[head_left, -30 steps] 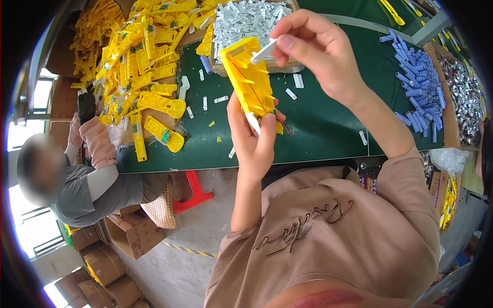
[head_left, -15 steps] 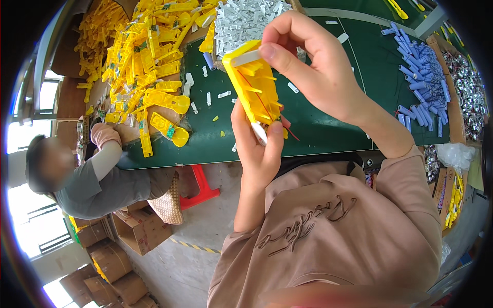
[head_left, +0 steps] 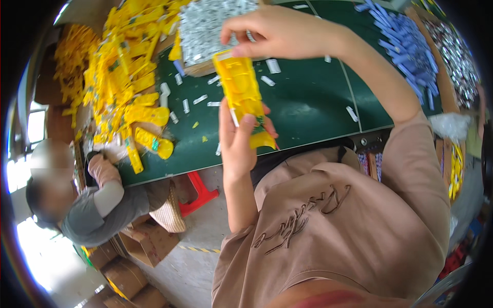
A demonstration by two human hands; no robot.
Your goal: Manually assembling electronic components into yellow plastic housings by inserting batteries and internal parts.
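Yellow plastic makes up the long, open-faced, ribbed casing (head_left: pixel 240 84), held up over the smooth dark-green tabletop (head_left: pixel 308 105) near its front edge; clock directions below run from this casing. At six o'clock the left hand (head_left: pixel 239 136) grasps its lower part, thumb across the front and fingers wrapped behind. At twelve, the bare right hand (head_left: pixel 251 38) has its thumb at the casing's upper end, against a flat white strip (head_left: pixel 223 56) lying there; its other fingers curl above, and I cannot tell whether they pinch anything.

Just past the casing at eleven o'clock stands a cardboard box (head_left: pixel 201 69) filled with small pale plastic pieces (head_left: pixel 213 28). Toward nine lies a heaped mass of yellow plastic parts (head_left: pixel 123 72). Between two and three, well apart, are blue cylinders with thin wires (head_left: pixel 405 46), then shiny silver parts (head_left: pixel 452 59). A grey-shirted co-worker (head_left: pixel 95 218) leans in at eight; a red plastic stool (head_left: pixel 197 197) shows near seven.
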